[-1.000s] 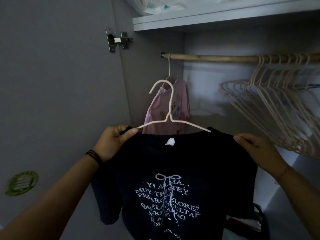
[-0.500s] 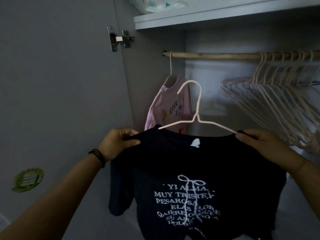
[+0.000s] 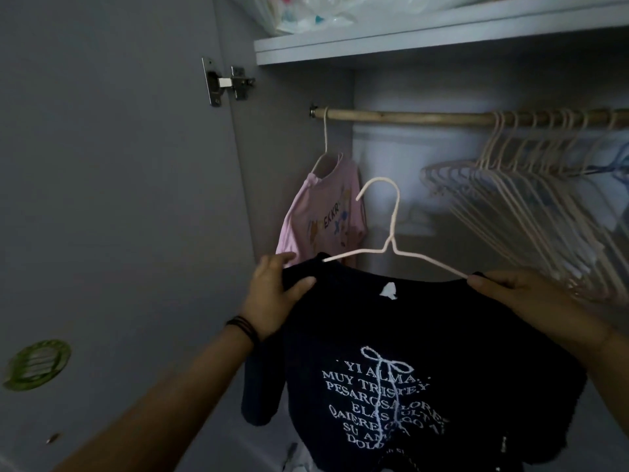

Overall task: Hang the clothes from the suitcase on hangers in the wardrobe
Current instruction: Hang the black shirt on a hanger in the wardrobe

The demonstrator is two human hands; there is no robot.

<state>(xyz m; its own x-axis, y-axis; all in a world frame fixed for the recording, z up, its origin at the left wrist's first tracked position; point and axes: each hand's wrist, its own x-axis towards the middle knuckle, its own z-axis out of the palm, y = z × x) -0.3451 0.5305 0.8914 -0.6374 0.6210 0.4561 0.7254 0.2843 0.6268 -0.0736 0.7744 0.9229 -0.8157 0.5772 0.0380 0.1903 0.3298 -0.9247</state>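
Up at the wardrobe mouth, head view: a dark tee (image 3: 408,335) with white lettering is on a pale wire hanger (image 3: 391,233) and held out in front, below the rod (image 3: 425,117) and not on it. The hook stands clear in the air, curling left. The left hand (image 3: 272,294) grips the tee's left shoulder, thumb across the front, fingers (image 3: 277,260) tucked behind the cloth. The right hand (image 3: 531,298) has the other shoulder, fingers curled over the cloth right at the hanger's end. Dark bands (image 3: 243,327) sit on the left wrist.

Behind, a pink tee (image 3: 323,212) hangs at the far left end of the rod, just beside the side wall. To the right, a bunch of bare hangers (image 3: 527,206) is packed together on the rod, fanning toward the camera. Between them, open rod. Above runs a white shelf (image 3: 408,39) with plastic bags (image 3: 306,11) on it. On the left, a metal hinge (image 3: 224,81) joins the open door (image 3: 102,165), and a round green disc (image 3: 35,364) is stuck low on that door.
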